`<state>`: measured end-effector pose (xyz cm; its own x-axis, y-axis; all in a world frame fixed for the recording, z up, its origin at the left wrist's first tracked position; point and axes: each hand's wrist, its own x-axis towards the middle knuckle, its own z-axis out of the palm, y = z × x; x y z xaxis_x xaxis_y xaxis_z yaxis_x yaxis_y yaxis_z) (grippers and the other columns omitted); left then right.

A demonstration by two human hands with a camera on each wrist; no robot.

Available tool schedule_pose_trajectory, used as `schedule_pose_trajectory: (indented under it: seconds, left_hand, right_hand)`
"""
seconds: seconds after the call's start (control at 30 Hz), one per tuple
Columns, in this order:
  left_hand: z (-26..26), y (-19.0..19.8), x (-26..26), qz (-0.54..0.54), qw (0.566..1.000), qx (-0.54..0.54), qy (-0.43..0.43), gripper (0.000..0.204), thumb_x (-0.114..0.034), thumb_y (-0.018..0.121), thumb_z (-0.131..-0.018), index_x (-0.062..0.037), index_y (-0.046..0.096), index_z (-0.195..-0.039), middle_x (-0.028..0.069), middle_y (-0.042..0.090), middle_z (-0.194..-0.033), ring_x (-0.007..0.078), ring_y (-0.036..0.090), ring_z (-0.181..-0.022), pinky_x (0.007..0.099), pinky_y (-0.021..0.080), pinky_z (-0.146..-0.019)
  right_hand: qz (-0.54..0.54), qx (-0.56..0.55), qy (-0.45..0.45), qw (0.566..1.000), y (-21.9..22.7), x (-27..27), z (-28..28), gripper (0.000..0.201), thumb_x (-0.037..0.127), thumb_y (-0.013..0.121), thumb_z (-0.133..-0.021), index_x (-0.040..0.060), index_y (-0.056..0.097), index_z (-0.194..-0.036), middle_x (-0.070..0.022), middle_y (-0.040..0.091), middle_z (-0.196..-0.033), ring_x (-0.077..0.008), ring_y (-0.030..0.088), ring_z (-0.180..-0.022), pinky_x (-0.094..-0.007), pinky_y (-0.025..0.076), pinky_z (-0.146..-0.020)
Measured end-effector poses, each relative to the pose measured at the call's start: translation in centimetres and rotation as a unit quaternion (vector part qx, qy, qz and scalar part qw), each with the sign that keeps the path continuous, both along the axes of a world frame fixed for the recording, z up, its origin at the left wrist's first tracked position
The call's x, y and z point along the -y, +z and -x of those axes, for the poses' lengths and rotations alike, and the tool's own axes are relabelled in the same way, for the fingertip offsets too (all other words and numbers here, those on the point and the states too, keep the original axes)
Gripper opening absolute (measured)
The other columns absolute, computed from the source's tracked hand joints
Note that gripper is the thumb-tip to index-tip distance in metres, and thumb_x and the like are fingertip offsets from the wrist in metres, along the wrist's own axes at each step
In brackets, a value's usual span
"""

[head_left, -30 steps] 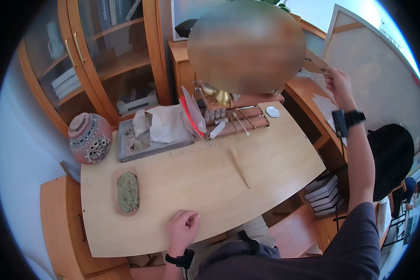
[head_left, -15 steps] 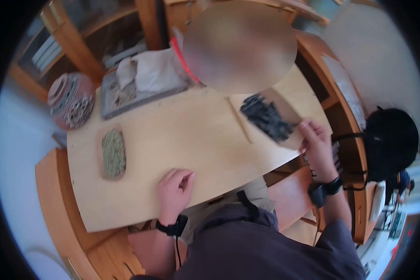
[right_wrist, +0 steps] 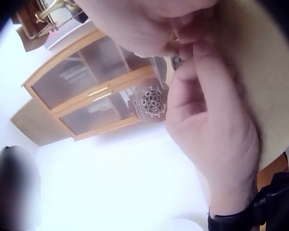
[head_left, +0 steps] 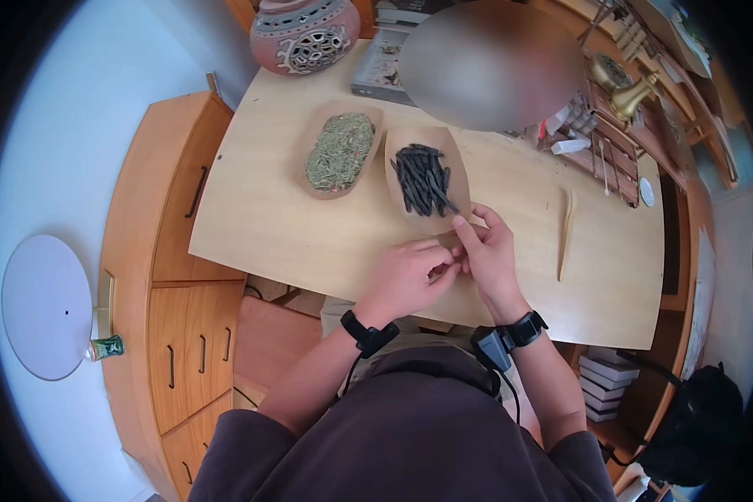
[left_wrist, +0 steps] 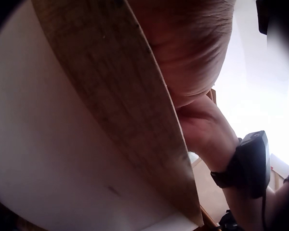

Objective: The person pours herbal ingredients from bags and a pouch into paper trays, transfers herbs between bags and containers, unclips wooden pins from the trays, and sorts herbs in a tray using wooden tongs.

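Note:
In the head view my right hand (head_left: 495, 261) pinches the near end of a brown boat-shaped tray (head_left: 454, 151) between thumb and fingers. Black, stick-like dried pieces (head_left: 422, 180) lie heaped in that tray, over the wooden table. Just left of the right hand, my left hand (head_left: 406, 278) rests at the table's front edge with loosely curled fingers. Its fingertips meet those of the right hand, as the right wrist view also shows at the left hand (right_wrist: 216, 125). A similar tray (head_left: 309, 146) beside it bears dried green herbs (head_left: 341, 152).
A slender wooden stick (head_left: 566, 238) lies on the table at the right. Farther back stand an openwork clay jar (head_left: 305, 38), a grey tray (head_left: 385, 63), a brass vessel (head_left: 632, 99) and a rack of small tools (head_left: 615, 159). Drawers (head_left: 197, 351) stand left of the table.
My right hand has brought the tray of black pieces from the right over to beside the herb tray, now close to my left hand. The head view has turned left.

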<state>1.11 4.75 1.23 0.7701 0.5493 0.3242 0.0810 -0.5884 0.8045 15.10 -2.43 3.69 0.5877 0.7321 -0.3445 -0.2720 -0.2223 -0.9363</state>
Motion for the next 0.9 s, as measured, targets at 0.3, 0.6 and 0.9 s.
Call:
schedule_pose_trajectory:
  seconds: [0.3,0.6,0.9]
  left_hand:
    - [-0.4,0.1,0.2,0.020,1.000,0.004,-0.010,0.009,-0.008,0.076,-0.083,-0.0038,0.068,-0.084,0.0067,0.064,-0.073,0.0199,0.065,-0.060,0.0312,0.051,-0.054]
    - [-0.4,0.2,0.4,0.047,0.999,0.002,-0.008,0.007,-0.007,0.075,-0.086,-0.0032,0.069,-0.083,0.0055,0.063,-0.072,0.0149,0.063,-0.060,0.0271,0.049,-0.054]
    - [-1.3,6.1,-2.1,-0.006,0.997,-0.024,0.073,0.006,-0.005,0.075,-0.086,-0.0021,0.070,-0.086,0.0063,0.064,-0.074,0.0150,0.061,-0.063,0.0266,0.048,-0.060]
  right_hand:
    - [-0.013,0.003,0.100,0.995,0.0,0.0,-0.8,0.027,0.013,0.066,-0.099,-0.0069,0.063,-0.117,-0.0093,0.073,-0.097,-0.0085,0.064,-0.078,-0.0222,0.051,-0.067]
    - [0.019,0.146,0.001,0.989,0.0,8.0,-2.8,0.015,0.009,0.065,-0.099,-0.0021,0.069,-0.107,-0.0023,0.071,-0.089,-0.0052,0.062,-0.074,-0.0211,0.049,-0.064]
    - [0.019,0.413,0.014,0.910,-1.7,10.4,-2.0,0.003,0.003,0.069,-0.091,0.0023,0.071,-0.093,-0.0084,0.065,-0.075,-0.0146,0.057,-0.055,-0.0268,0.044,-0.051]
